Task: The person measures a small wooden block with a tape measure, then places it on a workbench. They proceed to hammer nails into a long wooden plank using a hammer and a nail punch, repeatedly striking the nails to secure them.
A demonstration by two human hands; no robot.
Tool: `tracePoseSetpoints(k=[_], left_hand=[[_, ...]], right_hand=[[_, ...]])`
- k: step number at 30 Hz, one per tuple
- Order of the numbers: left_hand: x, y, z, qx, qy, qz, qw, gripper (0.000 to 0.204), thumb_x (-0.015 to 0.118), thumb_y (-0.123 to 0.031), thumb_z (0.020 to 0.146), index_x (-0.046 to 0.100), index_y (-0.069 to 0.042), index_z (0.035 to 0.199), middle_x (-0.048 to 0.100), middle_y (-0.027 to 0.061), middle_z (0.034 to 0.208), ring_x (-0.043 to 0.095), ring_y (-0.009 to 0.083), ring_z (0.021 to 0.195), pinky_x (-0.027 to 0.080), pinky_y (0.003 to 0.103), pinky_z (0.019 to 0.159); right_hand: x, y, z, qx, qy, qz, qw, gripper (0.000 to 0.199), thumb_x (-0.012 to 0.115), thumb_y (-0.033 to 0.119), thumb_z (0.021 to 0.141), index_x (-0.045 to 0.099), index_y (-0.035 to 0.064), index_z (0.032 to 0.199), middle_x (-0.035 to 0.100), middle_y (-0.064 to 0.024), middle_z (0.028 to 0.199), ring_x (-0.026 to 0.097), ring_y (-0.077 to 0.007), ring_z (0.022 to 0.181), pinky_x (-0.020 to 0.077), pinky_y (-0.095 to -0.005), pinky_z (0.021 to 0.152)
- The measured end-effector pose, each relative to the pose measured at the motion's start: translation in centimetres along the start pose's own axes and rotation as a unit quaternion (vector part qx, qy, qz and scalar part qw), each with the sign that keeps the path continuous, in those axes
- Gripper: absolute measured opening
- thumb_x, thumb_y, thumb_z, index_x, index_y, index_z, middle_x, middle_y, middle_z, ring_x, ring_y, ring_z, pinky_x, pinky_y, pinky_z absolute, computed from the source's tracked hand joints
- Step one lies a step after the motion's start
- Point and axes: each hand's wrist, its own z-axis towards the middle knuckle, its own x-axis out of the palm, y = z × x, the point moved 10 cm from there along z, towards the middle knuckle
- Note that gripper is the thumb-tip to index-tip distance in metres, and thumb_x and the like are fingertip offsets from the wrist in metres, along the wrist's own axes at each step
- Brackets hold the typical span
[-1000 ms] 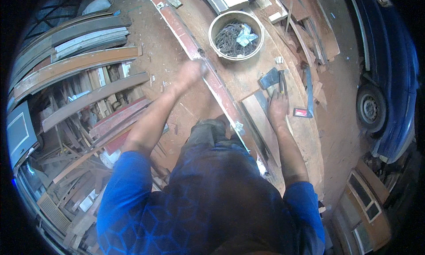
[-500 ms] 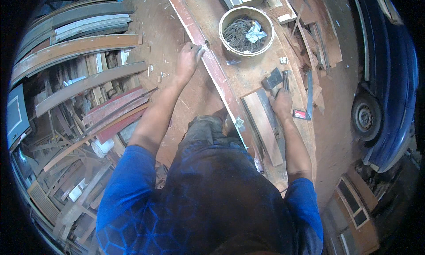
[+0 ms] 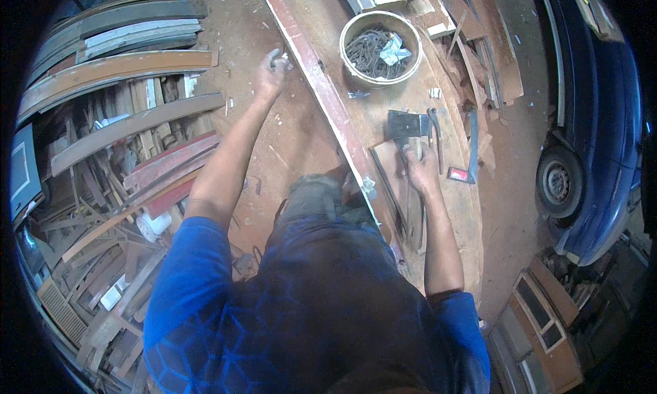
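Note:
My right hand [image 3: 422,167] is closed round the handle of a hatchet [image 3: 407,124], its dark, broad head pointing away from me over the bench. Just right of the head lies a pair of pincers [image 3: 436,137], apart from my hand. Under and beside the handle is a short wooden piece [image 3: 387,153], partly hidden. My left hand [image 3: 269,74] is off to the left, fingers curled as in a pinch; whatever small thing may be in them is unclear. A long red-painted board [image 3: 321,79] with a pale edge runs between my hands.
A pale bucket [image 3: 344,59] of nails stands on the bench [image 3: 452,237]. A blue-grey angled tool [image 3: 472,148] with a red label lies at right. Stacked boards [image 3: 137,96] fill the left; offcuts [image 3: 472,59] lie at far right, beyond them a blue car [image 3: 595,134].
My right hand has left the pincers and taken the hatchet by its handle. My left hand has moved left, off the red board. The wooden piece near the hatchet looks shifted.

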Motion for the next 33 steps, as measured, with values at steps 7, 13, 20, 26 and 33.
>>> tracePoseSetpoints(k=[7,13,20,26,33], left_hand=[[2.0,-5.7,-0.8,0.059,0.050,0.044,0.996,0.031,0.058,-0.021,0.101,0.073,0.001,0.117,0.071,0.0201,0.119,0.067,0.0332,0.115,0.050,0.042,0.102],[5.6,-9.5,-2.8,0.262,0.146,0.170,0.939,0.030,0.055,-0.016,0.102,0.071,0.000,0.122,0.068,0.0183,0.130,0.059,0.0361,0.128,0.042,0.044,0.113],[5.4,-9.6,-2.3,0.262,0.216,0.127,0.932,0.028,0.062,-0.012,0.099,0.071,-0.001,0.123,0.067,0.0181,0.132,0.058,0.0362,0.131,0.043,0.044,0.113],[5.2,-9.2,-2.0,0.263,0.224,0.151,0.926,0.029,0.068,-0.009,0.094,0.072,-0.004,0.122,0.068,0.0172,0.132,0.058,0.0363,0.131,0.045,0.045,0.110],[5.2,-8.9,-1.8,0.268,0.206,0.153,0.929,0.029,0.070,-0.012,0.093,0.074,-0.005,0.121,0.069,0.0133,0.131,0.060,0.0350,0.129,0.046,0.044,0.106]], right_hand=[[5.5,5.2,-2.1,-0.035,0.029,0.123,0.991,0.030,0.064,0.031,0.102,0.065,0.0019,0.100,0.061,-0.0029,0.068,0.058,-0.0120,0.052,0.0454,-0.0285,0.047],[16.1,8.0,1.9,-0.006,-0.009,0.240,0.971,0.038,0.063,0.041,0.103,0.060,0.0025,0.103,0.060,-0.0035,0.071,0.059,-0.0141,0.051,0.0495,-0.0299,0.046],[23.8,6.0,2.3,0.055,-0.105,0.386,0.915,0.037,0.062,0.040,0.104,0.056,0.0037,0.098,0.056,-0.0036,0.070,0.058,-0.0147,0.051,0.0492,-0.0306,0.046],[25.3,7.1,3.5,0.064,-0.128,0.375,0.916,0.033,0.062,0.035,0.104,0.057,0.0043,0.094,0.056,-0.0033,0.067,0.057,-0.0141,0.049,0.0490,-0.0310,0.045],[26.5,8.3,5.5,0.032,-0.146,0.392,0.908,0.026,0.062,0.028,0.104,0.059,0.0027,0.107,0.057,-0.0023,0.067,0.055,-0.0129,0.047,0.0473,-0.0302,0.043]])
